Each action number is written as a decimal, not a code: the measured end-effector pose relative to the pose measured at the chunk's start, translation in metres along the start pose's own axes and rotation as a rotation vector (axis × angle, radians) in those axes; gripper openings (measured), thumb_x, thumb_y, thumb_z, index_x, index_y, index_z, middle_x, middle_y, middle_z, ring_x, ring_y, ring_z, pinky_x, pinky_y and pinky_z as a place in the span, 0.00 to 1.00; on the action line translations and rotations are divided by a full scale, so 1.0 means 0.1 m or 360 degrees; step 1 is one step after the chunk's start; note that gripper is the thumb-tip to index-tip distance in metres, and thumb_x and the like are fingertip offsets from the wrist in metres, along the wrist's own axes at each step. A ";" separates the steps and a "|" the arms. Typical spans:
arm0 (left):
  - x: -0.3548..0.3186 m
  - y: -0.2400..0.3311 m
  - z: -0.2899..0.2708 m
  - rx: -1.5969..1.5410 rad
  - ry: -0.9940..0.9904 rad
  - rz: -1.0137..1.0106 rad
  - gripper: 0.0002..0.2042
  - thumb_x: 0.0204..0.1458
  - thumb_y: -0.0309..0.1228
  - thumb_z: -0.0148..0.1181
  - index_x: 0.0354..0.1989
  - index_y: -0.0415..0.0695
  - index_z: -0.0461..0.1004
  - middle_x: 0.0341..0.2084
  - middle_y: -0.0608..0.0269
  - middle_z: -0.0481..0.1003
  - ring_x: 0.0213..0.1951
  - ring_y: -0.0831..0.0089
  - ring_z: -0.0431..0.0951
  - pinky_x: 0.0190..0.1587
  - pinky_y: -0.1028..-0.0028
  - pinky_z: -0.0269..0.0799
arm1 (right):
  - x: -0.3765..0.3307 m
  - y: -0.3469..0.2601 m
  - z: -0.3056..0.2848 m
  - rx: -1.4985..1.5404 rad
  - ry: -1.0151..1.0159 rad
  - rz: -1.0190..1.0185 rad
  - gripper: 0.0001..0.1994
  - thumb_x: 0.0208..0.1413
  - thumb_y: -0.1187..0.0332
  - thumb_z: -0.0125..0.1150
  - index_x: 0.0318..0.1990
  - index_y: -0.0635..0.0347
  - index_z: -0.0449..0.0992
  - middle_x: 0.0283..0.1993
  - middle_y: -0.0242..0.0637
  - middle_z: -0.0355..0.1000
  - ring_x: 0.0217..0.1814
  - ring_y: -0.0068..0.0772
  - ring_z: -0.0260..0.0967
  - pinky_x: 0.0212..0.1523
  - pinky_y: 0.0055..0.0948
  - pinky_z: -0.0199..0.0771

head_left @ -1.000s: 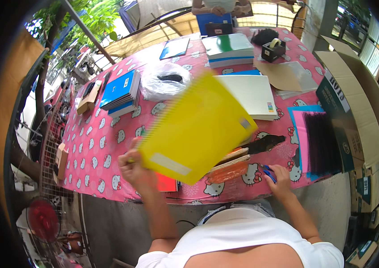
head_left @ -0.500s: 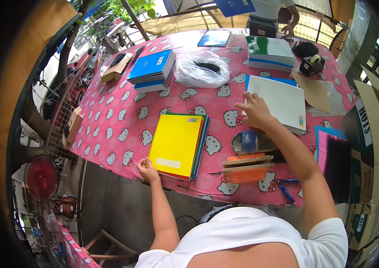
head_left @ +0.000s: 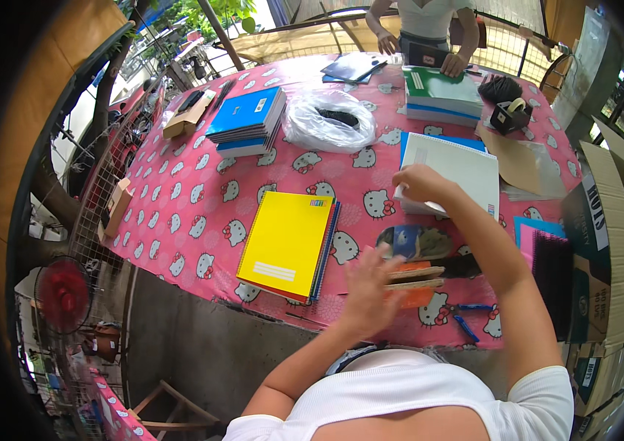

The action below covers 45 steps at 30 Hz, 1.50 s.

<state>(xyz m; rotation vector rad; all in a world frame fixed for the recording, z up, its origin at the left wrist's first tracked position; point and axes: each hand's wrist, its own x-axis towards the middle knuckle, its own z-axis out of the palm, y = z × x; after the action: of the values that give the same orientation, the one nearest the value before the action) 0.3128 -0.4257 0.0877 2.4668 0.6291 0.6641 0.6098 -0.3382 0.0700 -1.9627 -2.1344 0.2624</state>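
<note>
My right hand is closed on the lower left corner of a white spiral notebook, which tops a stack at the right. My left hand is blurred by motion but its fingers look spread, with nothing seen in it. It hovers by orange-edged blocks near the table's front edge. Left of it lies a stack of spiral notebooks with a yellow cover on top and darker covers showing beneath. Beyond the blocks rests a blue-and-tan rounded item that I cannot make out.
Blue notebooks, a white plastic bag and green-topped notebooks stand along the far side. A tape dispenser sits far right. Blue-handled pliers lie near the front; cardboard boxes flank the right. Another person stands opposite.
My left hand has left the yellow notebook and moved right to the orange-edged blocks. My right hand has closed on the white notebook's corner. The person opposite has lowered a blue notebook onto the table.
</note>
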 end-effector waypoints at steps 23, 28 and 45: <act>0.03 -0.30 0.36 0.0212 -0.0122 0.0307 0.34 0.36 0.20 0.61 0.58 0.55 0.67 0.50 0.69 0.69 0.55 0.66 0.65 0.60 0.48 0.42 | -0.14 -0.26 0.06 -0.0124 0.0178 0.0078 0.06 0.43 0.70 0.62 0.30 0.61 0.78 0.33 0.46 0.75 0.43 0.47 0.74 0.45 0.39 0.74; 0.04 -0.30 0.39 0.0210 -0.0112 0.0297 0.32 0.39 0.19 0.60 0.58 0.56 0.67 0.50 0.68 0.70 0.56 0.66 0.66 0.60 0.48 0.41 | -0.12 -0.10 0.15 -0.0112 0.0204 -0.0005 0.06 0.44 0.70 0.60 0.30 0.62 0.78 0.33 0.46 0.75 0.40 0.48 0.74 0.43 0.40 0.75; 0.04 -0.30 0.35 0.0157 -0.0207 0.0199 0.27 0.45 0.26 0.61 0.57 0.56 0.68 0.50 0.67 0.70 0.55 0.66 0.67 0.61 0.48 0.40 | -0.30 -0.22 0.23 0.0168 0.0751 0.0456 0.09 0.50 0.63 0.62 0.31 0.60 0.78 0.29 0.45 0.75 0.33 0.46 0.75 0.35 0.40 0.74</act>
<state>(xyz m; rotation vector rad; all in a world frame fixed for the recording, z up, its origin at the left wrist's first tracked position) 0.3269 -0.4128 0.0459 2.6328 0.4714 0.5252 0.5843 -0.3700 0.0527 -2.0181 -1.5211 -0.0418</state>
